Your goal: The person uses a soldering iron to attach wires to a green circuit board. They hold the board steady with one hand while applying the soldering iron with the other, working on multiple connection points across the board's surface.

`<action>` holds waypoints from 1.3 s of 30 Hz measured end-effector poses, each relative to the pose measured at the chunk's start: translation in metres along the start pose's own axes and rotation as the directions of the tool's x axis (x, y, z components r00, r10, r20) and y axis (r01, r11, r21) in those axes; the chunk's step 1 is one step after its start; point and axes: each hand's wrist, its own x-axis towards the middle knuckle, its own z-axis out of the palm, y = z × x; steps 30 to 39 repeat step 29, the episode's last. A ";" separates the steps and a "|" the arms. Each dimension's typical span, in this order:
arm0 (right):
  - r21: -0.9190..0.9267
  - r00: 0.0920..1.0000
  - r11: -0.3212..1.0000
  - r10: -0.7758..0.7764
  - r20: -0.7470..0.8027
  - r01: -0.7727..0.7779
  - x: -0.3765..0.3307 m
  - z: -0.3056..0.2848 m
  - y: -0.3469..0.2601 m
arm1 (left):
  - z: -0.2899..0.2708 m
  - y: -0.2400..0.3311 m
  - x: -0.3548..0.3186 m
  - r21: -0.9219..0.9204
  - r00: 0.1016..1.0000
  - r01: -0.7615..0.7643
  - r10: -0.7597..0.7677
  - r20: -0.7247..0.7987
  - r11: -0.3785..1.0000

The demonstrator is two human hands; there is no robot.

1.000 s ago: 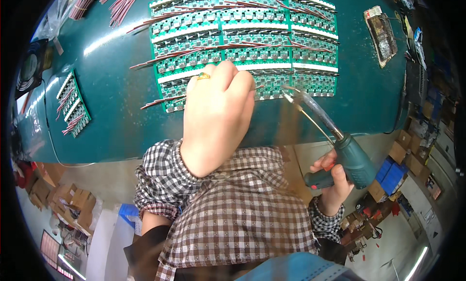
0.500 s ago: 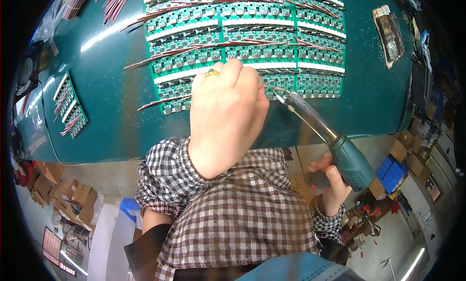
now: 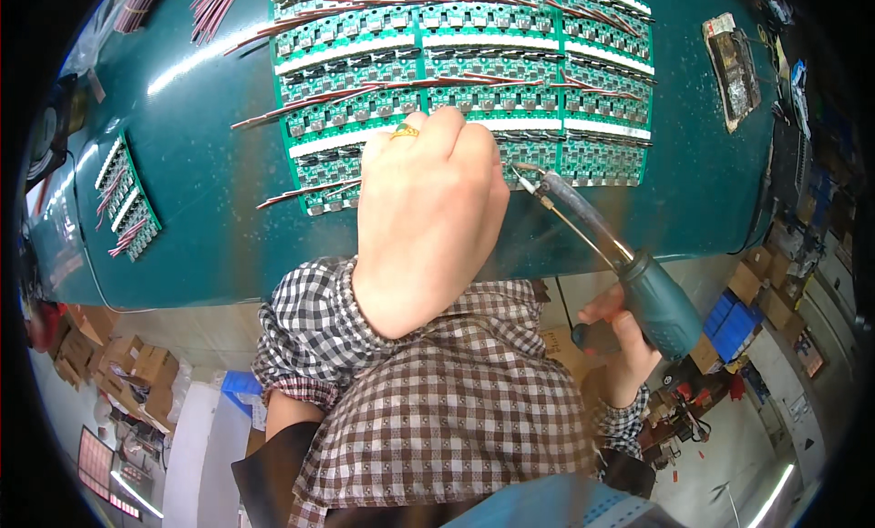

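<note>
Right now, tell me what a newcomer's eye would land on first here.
First, the left hand at the centre, wearing a gold ring and resting on a big green panel of circuit boards with red wires. Beside it, the right hand holds a soldering iron, its tip at the panel's lower edge. All this lies on a teal table.

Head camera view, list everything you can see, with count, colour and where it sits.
Table: one, teal top, fills the upper picture.
Circuit board panel: one large, green, top centre, red wires across it.
Small board panel: one, green, left on table.
Loose wires: a bundle, red, top left.
Soldering iron: one, teal handle, tip at the large panel's lower edge.
Cardboard boxes: several, brown, floor lower left.
Left hand: gold ring, resting on the panel.
Right hand: gripping the iron's handle.
</note>
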 end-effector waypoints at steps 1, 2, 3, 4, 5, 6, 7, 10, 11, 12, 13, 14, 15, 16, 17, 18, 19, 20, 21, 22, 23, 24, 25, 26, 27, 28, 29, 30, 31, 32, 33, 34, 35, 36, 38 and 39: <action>0.040 0.999 0.999 0.026 0.032 -0.027 -0.001 -0.005 -0.001 | -0.001 0.000 0.000 -0.005 1.000 0.006 -0.006 -0.004 1.000; 0.081 0.997 0.995 0.049 0.061 -0.054 -0.001 -0.008 -0.002 | 0.000 0.001 0.000 -0.011 1.000 0.007 -0.007 -0.007 1.000; 0.041 0.999 0.998 0.036 0.036 -0.038 -0.001 -0.006 -0.002 | 0.000 0.001 0.000 0.001 1.000 0.006 -0.006 -0.001 1.000; 0.001 1.000 1.000 0.023 0.011 -0.023 -0.002 -0.003 -0.001 | 0.001 0.002 0.000 0.014 1.000 0.005 -0.006 0.005 1.000; -0.040 1.000 0.999 0.009 -0.011 -0.009 -0.002 -0.001 -0.001 | 0.002 0.002 0.000 0.027 1.000 0.007 -0.007 0.010 1.000; -0.046 1.000 0.999 -0.013 0.011 0.013 -0.001 -0.001 0.000 | 0.003 0.003 0.000 0.043 1.000 0.002 -0.002 -0.009 0.999; -0.051 0.999 0.998 -0.034 0.033 0.036 0.000 -0.003 0.001 | 0.005 0.003 0.000 0.060 1.000 -0.002 0.004 -0.027 0.998; 0.004 0.997 1.000 -0.014 0.071 0.014 -0.001 -0.008 0.001 | 0.006 0.003 0.000 0.058 0.999 0.002 0.001 -0.043 0.998; 0.034 0.997 0.999 0.005 0.080 -0.008 -0.002 -0.009 0.001 | 0.006 0.002 0.000 0.050 0.999 0.005 -0.003 -0.042 0.999; 0.046 0.998 0.999 0.004 0.070 -0.007 -0.002 -0.009 0.001 | 0.005 0.003 0.001 0.052 1.000 0.011 -0.010 -0.019 0.999; 0.058 0.998 0.998 0.003 0.059 -0.006 -0.003 -0.008 0.002 | 0.003 0.004 0.001 0.053 1.000 0.017 -0.017 0.004 0.998; 0.069 0.999 0.998 0.002 0.050 -0.006 -0.003 -0.007 0.002 | 0.001 0.004 0.001 0.056 0.999 0.025 -0.027 0.027 0.998; 0.073 0.998 0.997 -0.002 0.055 -0.002 -0.003 -0.007 0.002 | 0.001 0.004 0.001 0.057 0.999 0.029 -0.030 0.025 0.998; 0.078 0.998 0.997 -0.006 0.060 0.002 -0.003 -0.007 0.002 | 0.002 0.003 0.001 0.058 0.999 0.033 -0.034 0.023 0.998; 0.083 0.998 0.997 -0.012 0.062 0.007 -0.003 -0.007 0.003 | 0.002 0.003 0.001 0.058 0.999 0.033 -0.035 0.022 0.998; 0.050 0.999 0.998 -0.028 0.046 0.026 -0.002 -0.006 0.002 | 0.003 0.004 0.001 0.053 0.999 0.032 -0.033 0.022 0.998; 0.018 0.998 0.999 -0.045 0.032 0.044 -0.002 -0.003 0.002 | 0.003 0.004 0.001 0.048 0.999 0.030 -0.031 0.022 0.998; -0.016 0.998 0.998 -0.060 0.021 0.060 -0.001 -0.001 0.001 | 0.002 0.004 0.001 0.045 0.999 0.033 -0.034 0.021 0.998; -0.002 0.999 1.000 -0.027 0.036 0.027 -0.002 -0.003 0.001 | 0.003 0.003 0.001 0.041 0.999 0.035 -0.035 0.018 0.999; 0.012 0.999 1.000 0.005 0.051 -0.006 -0.004 -0.008 0.002 | 0.003 0.003 0.001 0.037 0.999 0.037 -0.037 0.015 0.999; 0.025 0.997 0.999 0.036 0.068 -0.038 -0.005 -0.011 0.003 | 0.004 0.003 0.000 0.034 0.999 0.039 -0.039 0.011 0.999; 0.031 0.997 0.999 0.022 0.074 -0.025 -0.004 -0.010 0.003 | 0.003 0.003 0.000 0.039 0.999 0.042 -0.042 0.012 0.998; 0.038 0.997 0.999 0.008 0.081 -0.011 -0.003 -0.008 0.003 | 0.003 0.003 0.000 0.045 0.999 0.045 -0.045 0.013 0.998; 0.047 0.997 0.999 -0.008 0.082 0.004 -0.002 -0.008 0.003 | 0.004 0.003 0.000 0.050 0.999 0.042 -0.043 0.016 0.998; 0.049 0.996 0.999 -0.015 0.084 0.011 -0.002 -0.008 0.005 | 0.004 0.004 0.000 0.050 0.999 0.039 -0.040 0.016 0.998; 0.052 0.996 0.998 -0.023 0.086 0.018 -0.003 -0.010 0.007 | 0.004 0.005 0.000 0.049 0.999 0.036 -0.037 0.017 0.998; 0.050 0.995 0.999 -0.027 0.094 0.022 -0.002 -0.010 0.007 | 0.004 0.004 0.001 0.048 0.999 0.041 -0.042 0.016 0.998; 0.050 0.995 0.999 -0.027 0.094 0.022 -0.002 -0.010 0.007 | 0.004 0.004 0.001 0.048 0.999 0.041 -0.042 0.016 0.998; 0.050 0.995 0.999 -0.027 0.094 0.022 -0.002 -0.010 0.007 | 0.004 0.004 0.001 0.048 0.999 0.041 -0.042 0.016 0.998; 0.050 0.995 0.999 -0.027 0.094 0.022 -0.002 -0.010 0.007 | 0.004 0.004 0.001 0.048 0.999 0.041 -0.042 0.016 0.998; 0.050 0.995 0.999 -0.027 0.094 0.022 -0.002 -0.010 0.007 | 0.004 0.004 0.001 0.048 0.999 0.041 -0.042 0.016 0.998; 0.050 0.995 0.999 -0.027 0.094 0.022 -0.002 -0.010 0.007 | 0.004 0.004 0.001 0.048 0.999 0.041 -0.042 0.016 0.998; 0.050 0.995 0.999 -0.027 0.094 0.022 -0.002 -0.010 0.007 | 0.004 0.004 0.001 0.048 0.999 0.041 -0.042 0.016 0.998; 0.050 0.995 0.999 -0.027 0.094 0.022 -0.002 -0.010 0.007 | 0.004 0.004 0.001 0.048 0.999 0.041 -0.042 0.016 0.998; 0.050 0.995 0.999 -0.027 0.094 0.022 -0.002 -0.010 0.007 | 0.004 0.004 0.001 0.048 0.999 0.041 -0.042 0.016 0.998; 0.050 0.995 0.999 -0.027 0.094 0.022 -0.002 -0.010 0.007 | 0.004 0.004 0.001 0.048 0.999 0.041 -0.042 0.016 0.998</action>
